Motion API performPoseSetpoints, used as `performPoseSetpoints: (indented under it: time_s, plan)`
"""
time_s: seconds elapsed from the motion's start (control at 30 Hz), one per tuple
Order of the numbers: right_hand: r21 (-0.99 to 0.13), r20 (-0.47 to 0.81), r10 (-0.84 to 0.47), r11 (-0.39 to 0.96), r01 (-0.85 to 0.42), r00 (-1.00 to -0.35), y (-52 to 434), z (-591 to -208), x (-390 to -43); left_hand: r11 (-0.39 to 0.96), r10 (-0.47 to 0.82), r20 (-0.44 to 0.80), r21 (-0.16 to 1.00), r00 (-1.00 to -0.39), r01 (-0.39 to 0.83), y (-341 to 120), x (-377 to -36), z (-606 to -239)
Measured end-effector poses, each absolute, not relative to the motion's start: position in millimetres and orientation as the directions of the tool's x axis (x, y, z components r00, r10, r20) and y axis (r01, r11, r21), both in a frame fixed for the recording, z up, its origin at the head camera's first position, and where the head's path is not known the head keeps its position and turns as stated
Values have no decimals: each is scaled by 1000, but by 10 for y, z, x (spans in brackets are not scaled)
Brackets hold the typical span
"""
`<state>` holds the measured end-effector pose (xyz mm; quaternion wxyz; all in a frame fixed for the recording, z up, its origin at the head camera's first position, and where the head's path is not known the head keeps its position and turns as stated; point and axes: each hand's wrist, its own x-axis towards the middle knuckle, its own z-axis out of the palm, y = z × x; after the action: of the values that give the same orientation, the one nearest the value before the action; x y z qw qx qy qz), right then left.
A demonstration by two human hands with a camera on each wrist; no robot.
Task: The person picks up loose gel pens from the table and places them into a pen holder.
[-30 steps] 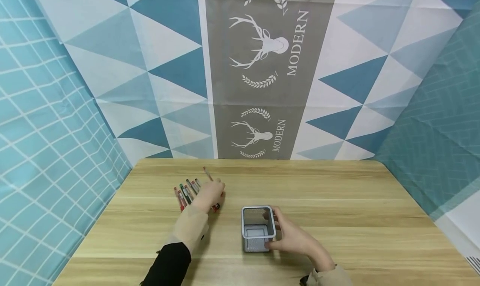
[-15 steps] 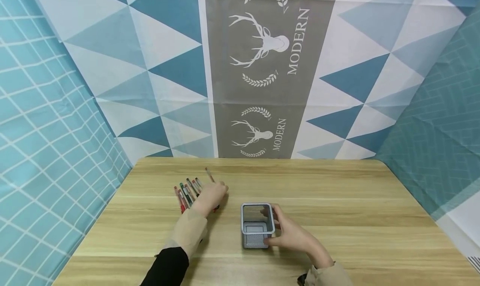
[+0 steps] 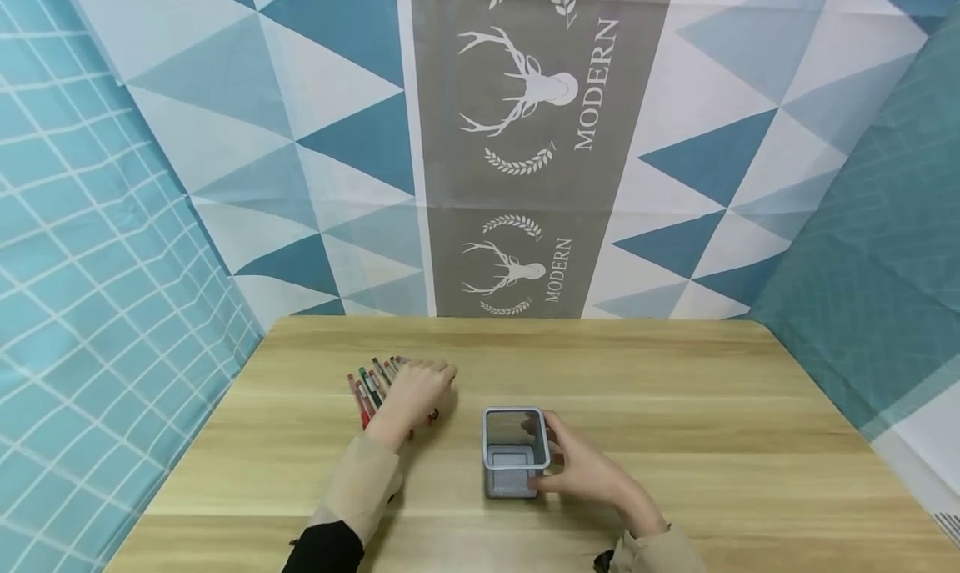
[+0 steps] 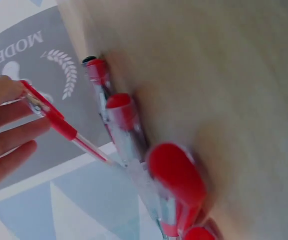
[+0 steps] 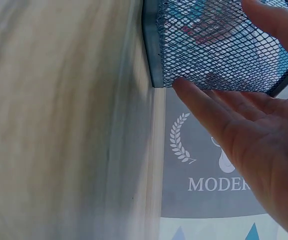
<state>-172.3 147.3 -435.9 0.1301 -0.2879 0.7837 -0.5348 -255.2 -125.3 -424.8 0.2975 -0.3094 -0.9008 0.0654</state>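
A row of several pens (image 3: pixel 369 385) with red and green caps lies on the wooden table (image 3: pixel 690 406), left of centre. My left hand (image 3: pixel 429 383) hovers low over the right end of the row. In the left wrist view it (image 4: pixel 4 125) pinches a clear red pen (image 4: pixel 59 125) between thumb and fingers, just above red-capped pens (image 4: pixel 121 117) lying on the wood. A square grey mesh pen holder (image 3: pixel 512 481) stands upright at the table's middle. My right hand (image 3: pixel 581 471) grips its right side, with the thumb at the far wall and the fingers (image 5: pixel 208 107) flat against the mesh (image 5: pixel 208 45).
A patterned cloth backdrop (image 3: pixel 525 139) rises behind the table's far edge. Blue tiled cloth walls (image 3: pixel 97 264) close in on the left and right. Bare wood stretches to the right of the holder.
The pen that stuck up from my left hand has been lowered flat toward the row. The holder shifted slightly away from me a second ago and is still now.
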Motion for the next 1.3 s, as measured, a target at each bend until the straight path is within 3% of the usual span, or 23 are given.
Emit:
performPoseSetpoints:
  time_s: [0.2, 0.3, 0.6, 0.97, 1.3]
  plan:
    - [-911, 95, -592, 273, -310, -800, 1478, -4406, -1723, 798, 535, 701, -236, -471, 554, -1292, -2481, -4153]
    - [-899, 100, -572, 299, -320, -814, 1491, -4399, -1747, 805, 470, 768, -170, -435, 569, -1285, -2448, -4049]
    - [-901, 93, -580, 298, -316, -810, 1509, -4382, -1760, 837, 260, 870, 14, -420, 547, -1354, -2289, -3959]
    - [-908, 76, -580, 296, -297, -811, 1509, -4393, -1747, 814, 34, 881, 250, -472, 525, -1350, -2132, -3943]
    - [-911, 81, -579, 287, -295, -811, 1486, -4377, -1759, 709, -90, 901, 358, -425, 608, -1327, -1994, -3767]
